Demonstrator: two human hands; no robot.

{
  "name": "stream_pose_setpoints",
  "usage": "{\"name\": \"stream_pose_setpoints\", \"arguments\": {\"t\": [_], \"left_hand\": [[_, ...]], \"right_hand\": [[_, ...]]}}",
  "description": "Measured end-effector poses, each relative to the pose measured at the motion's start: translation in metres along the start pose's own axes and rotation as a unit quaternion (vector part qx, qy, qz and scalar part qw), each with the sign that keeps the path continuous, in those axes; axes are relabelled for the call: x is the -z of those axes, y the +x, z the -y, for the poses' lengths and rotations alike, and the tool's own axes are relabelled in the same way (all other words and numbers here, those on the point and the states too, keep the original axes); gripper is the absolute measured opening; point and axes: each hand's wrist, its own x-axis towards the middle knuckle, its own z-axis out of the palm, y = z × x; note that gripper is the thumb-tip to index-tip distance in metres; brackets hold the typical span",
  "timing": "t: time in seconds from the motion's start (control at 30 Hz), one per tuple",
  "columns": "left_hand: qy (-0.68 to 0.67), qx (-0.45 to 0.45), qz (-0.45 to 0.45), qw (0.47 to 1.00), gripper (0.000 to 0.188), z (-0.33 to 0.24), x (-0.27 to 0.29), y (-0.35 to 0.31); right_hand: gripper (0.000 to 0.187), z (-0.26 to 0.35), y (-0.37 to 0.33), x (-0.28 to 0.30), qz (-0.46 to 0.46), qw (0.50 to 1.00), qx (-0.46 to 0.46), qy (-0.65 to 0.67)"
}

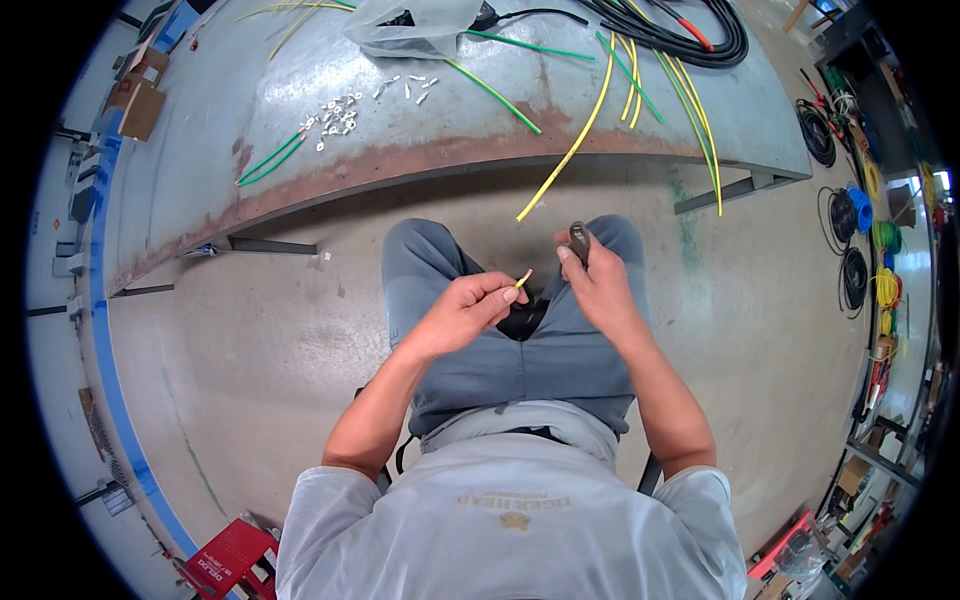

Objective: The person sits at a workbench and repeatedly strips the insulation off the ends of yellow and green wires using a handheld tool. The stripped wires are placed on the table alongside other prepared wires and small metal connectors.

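Observation:
Over my lap, my left hand (478, 308) pinches a short yellow-green wire (522, 281) between thumb and fingers. Bare copper shows at the wire's upper end. To its right, my right hand (598, 283) is closed round a dark hand tool (579, 243) whose rounded end points up; its exact kind cannot be made out. The two hands are apart, and the tool does not touch the wire. Ahead on the metal table (430, 120) lies a loose pile of small metal cable lugs (338, 116). Two short green wires (272, 162) lie beside them, reaching into the pile.
Yellow wires (570, 165) hang over the table's near edge. A clear plastic bag (415, 28) and a black cable coil (700, 45) lie farther back. Cable coils (858, 215) line the right side. A red stool-like object (228, 560) stands at lower left.

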Motion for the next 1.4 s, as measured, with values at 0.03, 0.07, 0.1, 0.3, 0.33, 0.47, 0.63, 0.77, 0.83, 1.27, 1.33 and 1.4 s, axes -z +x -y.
{"name": "stream_pose_setpoints", "arguments": {"t": [0.03,0.07,0.1,0.3,0.33,0.47,0.63,0.77,0.83,1.27,1.33,1.4], "left_hand": [[-0.004,-0.002,0.004,1.0,0.029,0.0,-0.001,0.002],[-0.009,-0.004,0.008,1.0,0.03,-0.001,-0.003,0.003],[-0.016,-0.004,0.011,1.0,0.03,-0.001,-0.004,0.003],[-0.008,0.004,0.001,1.0,0.028,0.001,-0.005,0.001],[-0.002,0.003,0.003,1.0,0.028,0.003,-0.001,0.001],[0.108,-0.022,-0.037,0.993,0.023,0.002,0.005,-0.005],[0.445,-0.165,-0.295,0.829,0.018,-0.036,0.072,-0.014],[0.619,-0.175,-0.401,0.652,0.019,-0.078,0.189,-0.02],[0.638,-0.198,-0.419,0.616,0.017,-0.092,0.247,-0.025],[0.567,-0.266,-0.191,0.756,0.027,-0.164,0.081,0.134],[0.566,-0.308,-0.129,0.753,0.028,-0.166,0.037,0.178],[0.603,-0.382,-0.102,0.693,0.027,-0.158,0.005,0.228]], "right_hand": [[0.028,0.001,0.0,-0.004,-0.027,0.999,0.022,-0.027],[0.027,0.005,-0.004,-0.009,-0.003,0.998,0.045,-0.054],[0.027,0.009,-0.011,-0.015,0.021,0.994,0.068,-0.082],[0.028,0.007,-0.007,-0.006,0.028,0.984,0.128,-0.119],[0.028,0.008,-0.003,-0.006,0.046,0.982,0.131,-0.13],[0.025,0.007,-0.013,-0.011,0.09,0.987,0.114,-0.071],[0.026,-0.012,-0.003,0.01,0.107,0.991,-0.061,0.054],[0.028,-0.016,-0.006,0.016,0.112,0.99,-0.048,0.075],[0.028,-0.017,-0.004,0.012,0.127,0.987,-0.045,0.092],[0.033,-0.041,0.001,0.039,0.155,0.871,-0.143,0.444],[0.037,-0.042,0.0,0.028,0.198,0.877,-0.18,0.398],[0.039,-0.033,-0.001,0.023,0.213,0.881,-0.175,0.385]]}}
